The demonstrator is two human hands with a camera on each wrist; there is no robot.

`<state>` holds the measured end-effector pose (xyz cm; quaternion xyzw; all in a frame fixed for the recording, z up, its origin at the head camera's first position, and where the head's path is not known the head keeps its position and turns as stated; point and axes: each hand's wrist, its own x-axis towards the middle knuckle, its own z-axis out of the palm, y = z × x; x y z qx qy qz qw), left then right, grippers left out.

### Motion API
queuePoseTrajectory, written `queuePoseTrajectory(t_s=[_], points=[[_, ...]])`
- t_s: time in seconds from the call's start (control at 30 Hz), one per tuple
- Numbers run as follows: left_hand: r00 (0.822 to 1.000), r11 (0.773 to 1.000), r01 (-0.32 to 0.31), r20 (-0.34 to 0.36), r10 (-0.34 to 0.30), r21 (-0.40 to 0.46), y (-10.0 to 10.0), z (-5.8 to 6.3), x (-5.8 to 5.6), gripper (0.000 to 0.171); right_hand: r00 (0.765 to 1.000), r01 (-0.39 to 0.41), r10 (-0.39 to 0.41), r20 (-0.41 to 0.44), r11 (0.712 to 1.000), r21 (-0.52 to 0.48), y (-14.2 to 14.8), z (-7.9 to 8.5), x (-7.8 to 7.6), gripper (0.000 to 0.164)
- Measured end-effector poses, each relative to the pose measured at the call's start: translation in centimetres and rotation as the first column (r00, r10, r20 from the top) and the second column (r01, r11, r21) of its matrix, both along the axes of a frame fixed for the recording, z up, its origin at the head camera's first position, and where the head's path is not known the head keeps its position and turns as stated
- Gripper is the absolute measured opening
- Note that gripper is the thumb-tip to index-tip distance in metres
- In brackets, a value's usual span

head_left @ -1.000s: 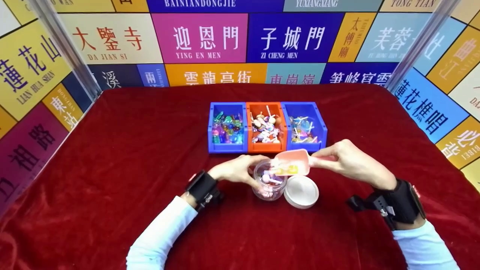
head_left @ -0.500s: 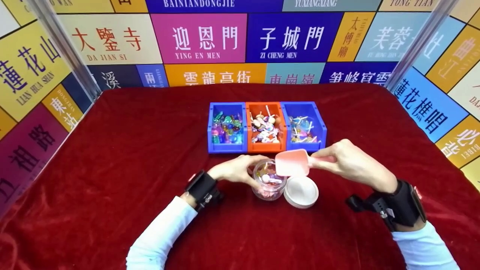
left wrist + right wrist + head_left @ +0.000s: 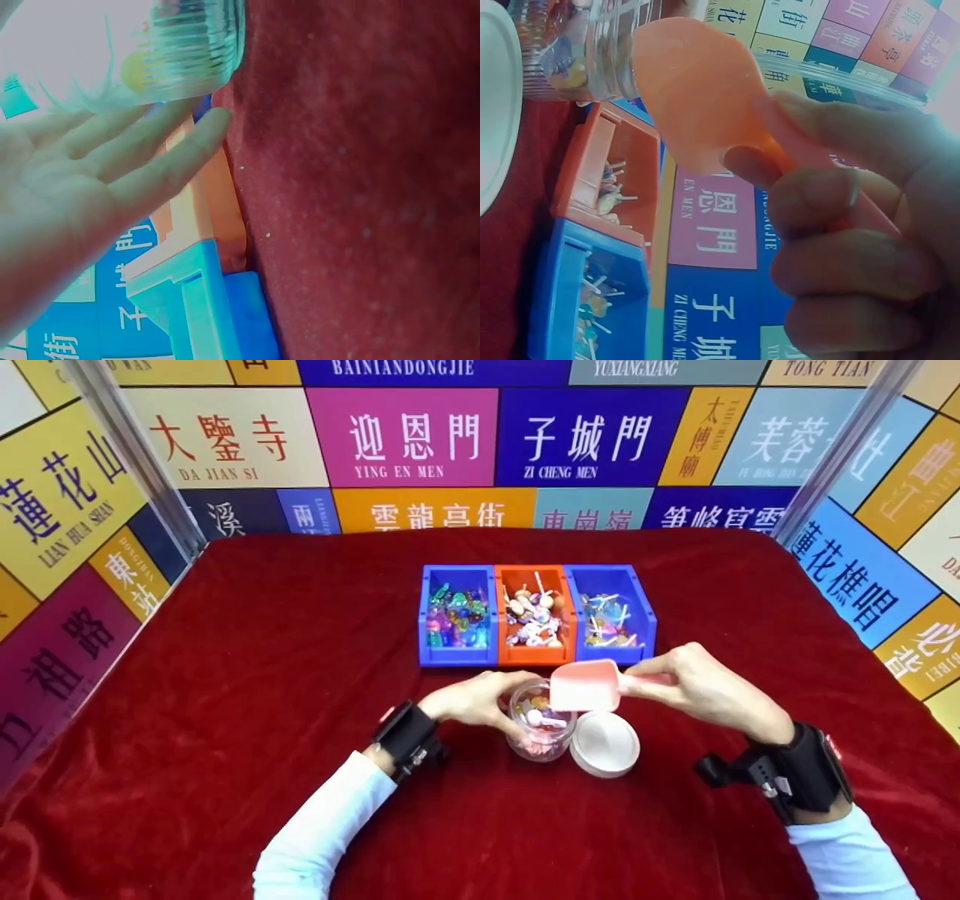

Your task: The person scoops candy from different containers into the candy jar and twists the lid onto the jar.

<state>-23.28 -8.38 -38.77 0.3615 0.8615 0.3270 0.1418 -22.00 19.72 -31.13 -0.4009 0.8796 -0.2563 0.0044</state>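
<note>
A clear jar [image 3: 541,741] stands on the red cloth, holding lollipops and yellow and orange sweets. My left hand [image 3: 480,699] holds it from the left, thumb in front and fingers behind; the left wrist view shows those fingers [image 3: 161,169] along its side. Above the right part of the jar's mouth, a pink scoop [image 3: 585,686] is tipped, its bowl without sweets. The right hand [image 3: 694,690] grips its handle, fingers curled round it in the right wrist view. A round white lid [image 3: 604,744] lies just right of the jar.
Three joined bins stand behind the jar: a blue bin [image 3: 457,657] with coloured clear pieces, an orange bin [image 3: 534,657] with lollipops, and another blue bin [image 3: 613,655] with lollipops. Red cloth [image 3: 315,607] covers the table, with printed panels behind.
Yellow sweets have slid out of the scoop, and yellow and orange pieces now show in the jar. Both hands have stayed almost in place.
</note>
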Motion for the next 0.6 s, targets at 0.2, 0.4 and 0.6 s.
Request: queuePoseTrajectory(t_s=[0.2, 0.4, 0.6], points=[[1.0, 1.0, 0.004, 0.001, -0.004, 0.0, -0.3, 0.0, 0.0, 0.076, 0.998, 0.013, -0.011, 0.054, 0.999, -0.034, 0.4, -0.9, -0.7, 0.011], [0.994, 0.994, -0.017, 0.105, 0.006, 0.108, -0.9, -0.1, 0.0, 0.067, 0.995, 0.072, -0.066, 0.072, 0.994, -0.086, -0.2, -1.0, -0.7, 0.007], [0.986, 0.966, -0.164, 0.043, 0.158, 0.201, -2.8, 0.3, -0.5, 0.059, 0.982, 0.181, -0.188, -0.03, 0.97, -0.16, -0.7, -1.9, -2.1, 0.015]])
